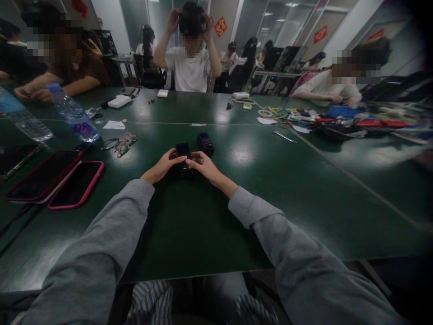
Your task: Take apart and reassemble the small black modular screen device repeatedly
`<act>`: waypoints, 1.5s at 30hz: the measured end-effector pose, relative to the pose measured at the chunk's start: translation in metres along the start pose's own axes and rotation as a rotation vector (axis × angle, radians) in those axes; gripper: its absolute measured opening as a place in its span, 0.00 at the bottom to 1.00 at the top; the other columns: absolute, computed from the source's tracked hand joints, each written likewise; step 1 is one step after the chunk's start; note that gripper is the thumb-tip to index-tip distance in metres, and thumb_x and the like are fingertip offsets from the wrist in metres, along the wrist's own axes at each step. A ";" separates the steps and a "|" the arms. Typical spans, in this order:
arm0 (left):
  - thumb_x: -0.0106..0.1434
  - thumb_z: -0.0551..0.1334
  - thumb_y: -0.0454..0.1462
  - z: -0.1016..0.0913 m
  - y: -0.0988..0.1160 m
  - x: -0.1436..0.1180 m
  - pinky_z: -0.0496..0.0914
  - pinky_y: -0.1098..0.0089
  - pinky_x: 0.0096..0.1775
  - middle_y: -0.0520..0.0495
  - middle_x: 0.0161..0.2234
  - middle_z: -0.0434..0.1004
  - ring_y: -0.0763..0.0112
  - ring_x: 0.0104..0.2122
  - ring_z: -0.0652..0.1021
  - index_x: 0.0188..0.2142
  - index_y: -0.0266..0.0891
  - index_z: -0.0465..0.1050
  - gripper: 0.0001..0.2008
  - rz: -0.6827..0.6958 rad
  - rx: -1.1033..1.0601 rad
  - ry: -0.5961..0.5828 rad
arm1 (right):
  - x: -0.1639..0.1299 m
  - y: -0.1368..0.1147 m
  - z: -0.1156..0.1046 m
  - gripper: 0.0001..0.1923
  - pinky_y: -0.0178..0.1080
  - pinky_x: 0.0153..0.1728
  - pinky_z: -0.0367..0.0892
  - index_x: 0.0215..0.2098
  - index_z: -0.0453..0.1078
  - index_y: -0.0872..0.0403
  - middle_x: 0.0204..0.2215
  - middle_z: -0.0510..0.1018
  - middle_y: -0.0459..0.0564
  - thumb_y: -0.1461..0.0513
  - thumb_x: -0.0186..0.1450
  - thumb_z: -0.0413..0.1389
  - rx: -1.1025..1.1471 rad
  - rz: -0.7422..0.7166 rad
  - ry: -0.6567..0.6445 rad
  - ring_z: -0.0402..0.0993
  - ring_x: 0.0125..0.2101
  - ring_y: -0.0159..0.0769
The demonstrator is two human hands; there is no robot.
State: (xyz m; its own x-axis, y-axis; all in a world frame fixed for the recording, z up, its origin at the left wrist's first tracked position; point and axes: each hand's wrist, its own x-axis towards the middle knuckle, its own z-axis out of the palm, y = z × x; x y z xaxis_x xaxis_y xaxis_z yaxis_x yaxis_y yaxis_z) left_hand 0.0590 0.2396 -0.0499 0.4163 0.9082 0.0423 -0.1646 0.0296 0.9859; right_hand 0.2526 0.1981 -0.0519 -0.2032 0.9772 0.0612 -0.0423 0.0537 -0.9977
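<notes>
Between my two hands is a small black device with a dark screen (pixel 183 150), held just over the green table or resting on it; which of these I cannot tell. My left hand (pixel 165 165) grips its left side, the thumb lying across the front below the screen. From the right, my right hand (pixel 207 167) grips it too, its thumb meeting the left one near the middle. Right behind my right hand, a second black device (pixel 205 143) with a small screen lies on the table. The lower part of the held device is in shadow.
Two phones, one in a red-edged case (pixel 77 185), lie at the left near plastic water bottles (pixel 76 115). Glasses (pixel 124 144) rest beyond my left hand. A wrench (pixel 284 137) and a heap of cables and tools (pixel 341 118) are at the right. Several people sit around.
</notes>
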 end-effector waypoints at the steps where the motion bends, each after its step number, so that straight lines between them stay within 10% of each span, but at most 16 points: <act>1: 0.52 0.75 0.42 0.000 0.000 0.000 0.67 0.54 0.58 0.40 0.50 0.78 0.55 0.52 0.77 0.52 0.37 0.71 0.30 0.003 -0.004 -0.003 | 0.000 0.000 0.000 0.32 0.45 0.48 0.73 0.51 0.65 0.52 0.40 0.76 0.49 0.49 0.56 0.70 0.000 -0.003 -0.001 0.76 0.42 0.39; 45: 0.50 0.76 0.45 -0.003 -0.005 0.003 0.67 0.56 0.57 0.42 0.46 0.78 0.61 0.49 0.78 0.59 0.39 0.67 0.39 0.034 0.033 0.055 | 0.005 0.001 -0.007 0.33 0.47 0.57 0.69 0.52 0.67 0.51 0.45 0.78 0.50 0.53 0.53 0.72 0.094 0.003 -0.017 0.75 0.49 0.40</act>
State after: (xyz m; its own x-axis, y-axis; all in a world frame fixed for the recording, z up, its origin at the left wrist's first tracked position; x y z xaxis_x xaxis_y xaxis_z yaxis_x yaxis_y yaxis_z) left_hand 0.0582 0.2432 -0.0556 0.3607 0.9302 0.0674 -0.1479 -0.0143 0.9889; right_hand 0.2584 0.2045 -0.0525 -0.2202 0.9737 0.0592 -0.1334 0.0301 -0.9906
